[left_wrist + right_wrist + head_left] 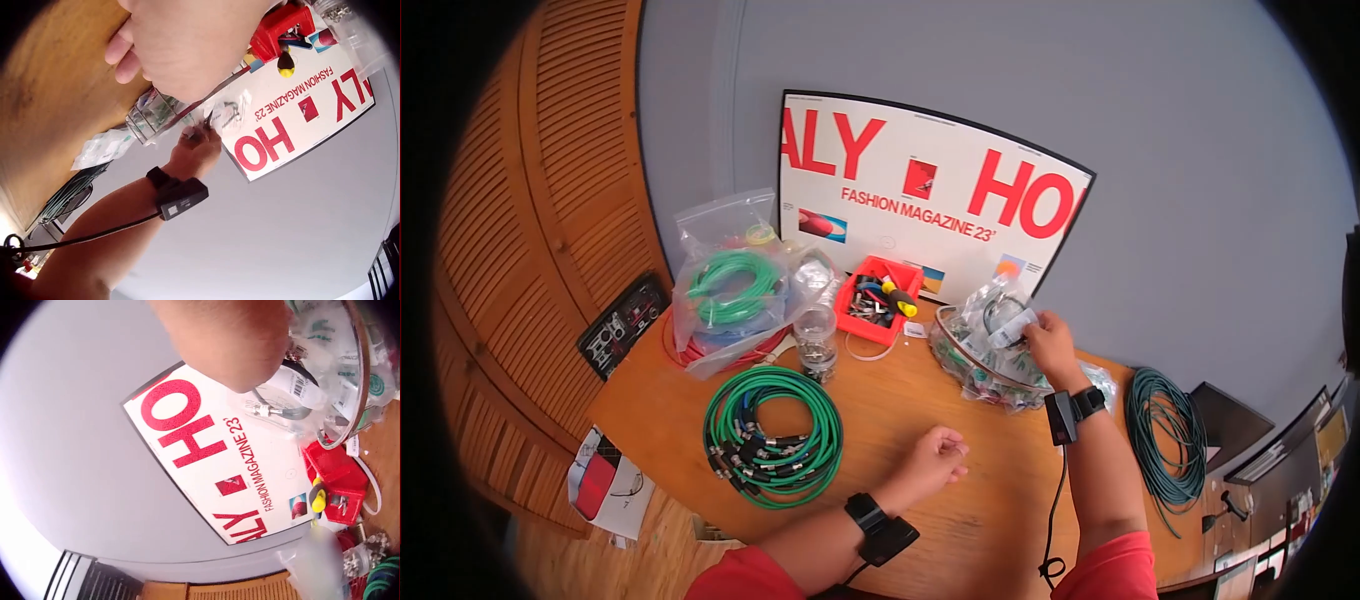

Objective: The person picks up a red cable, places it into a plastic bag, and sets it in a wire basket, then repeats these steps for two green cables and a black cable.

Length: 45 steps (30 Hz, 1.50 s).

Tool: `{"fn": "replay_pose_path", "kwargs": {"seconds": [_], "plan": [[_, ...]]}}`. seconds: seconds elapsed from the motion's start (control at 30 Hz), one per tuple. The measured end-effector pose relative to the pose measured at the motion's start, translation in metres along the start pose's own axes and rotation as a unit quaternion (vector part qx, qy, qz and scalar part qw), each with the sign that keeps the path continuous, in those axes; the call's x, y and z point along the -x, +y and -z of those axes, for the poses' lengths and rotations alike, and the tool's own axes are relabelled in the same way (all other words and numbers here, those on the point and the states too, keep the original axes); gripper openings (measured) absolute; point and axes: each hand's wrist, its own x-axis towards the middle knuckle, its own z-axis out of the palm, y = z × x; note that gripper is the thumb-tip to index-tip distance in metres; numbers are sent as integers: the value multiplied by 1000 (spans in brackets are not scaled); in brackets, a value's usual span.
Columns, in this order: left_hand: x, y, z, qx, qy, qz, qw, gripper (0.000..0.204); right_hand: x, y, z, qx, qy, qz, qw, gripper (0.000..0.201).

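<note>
My right hand pinches a clear plastic bag over the wire basket. Inside the bag are a looped dark cable with a metal connector and a white barcode label. The basket is filled with several other clear bags, some with green print. My left hand hovers over the front middle of the table, fingers loosely curled and holding nothing; in the left wrist view its back fills the top. The right fingertips are mostly hidden in the right wrist view.
Green coiled cables lie left on the table. Behind them stand a clear jar, a bag of green cable and a red bin with tools. A monitor backs the table; a dark cable coil lies right.
</note>
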Motion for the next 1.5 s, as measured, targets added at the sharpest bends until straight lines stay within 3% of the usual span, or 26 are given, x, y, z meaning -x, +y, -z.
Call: {"fn": "replay_pose_path", "kwargs": {"seconds": [0.07, 0.13, 0.17, 0.23, 0.3, 0.4, 0.5, 0.57, 0.7, 0.73, 0.77, 0.83, 0.97, 1.07, 1.1, 1.23, 1.3, 1.5], "plan": [[-1, -1, 0, -2, 0, -1, 1000, 30, -8, -1, -15, 21, -41, -11, 999, 35], [-1, -1, 1, -11, -8, 8, 1000, 30, -12, 2, -24, 230, -179, 37, 956, 39], [-3, -3, 0, -10, -1, 10, 1000, 30, -11, 5, -27, 227, -185, 40, 955, 39], [-7, -11, 0, -17, -10, -2, 1000, 31, -3, 0, -30, 305, 13, 147, 941, 34], [-6, -13, -1, -27, -13, -18, 999, 32, 8, -30, -27, 311, 86, 219, 921, 28], [-6, -13, -2, -45, -8, -45, 998, 32, 8, -42, -40, 241, 45, 227, 942, 20], [-1, -2, -3, -66, -2, -44, 997, 31, 6, -31, -48, 259, -22, 209, 943, 18], [3, 3, -3, -72, -1, -43, 996, 31, 9, -29, -51, 271, -95, 93, 953, 18], [4, 7, -3, -92, 5, -45, 995, 30, 15, -26, -52, 271, -16, 145, 952, 22], [4, 5, -4, -98, 8, -48, 994, 29, 26, -41, -53, 281, 25, 197, 939, 22], [3, 2, -4, -96, 8, -48, 994, 29, 38, -58, -57, 283, 24, 197, 938, 22], [-2, -8, -6, -171, 20, -99, 980, 28, 63, -88, -67, 232, -40, 196, 952, 20], [1, -7, -3, -219, -6, -93, 971, 29, 99, -110, -110, 230, -247, 191, 922, 26], [22, -3, 10, -150, -40, -385, 910, 22, 127, -136, -141, 220, -323, 209, 897, 31], [21, -4, 10, -148, -41, -388, 909, 22, 132, -141, -152, 211, -353, 213, 886, 33], [14, -20, -2, -142, -29, -393, 908, 21, 148, -176, -174, 203, -396, 205, 872, 36], [12, -30, -4, -141, -18, -394, 908, 21, 149, -180, -189, 217, -350, 204, 888, 39], [7, -50, -5, -133, 10, -397, 908, 20, 138, -178, -211, 283, -328, 194, 880, 38]]}}
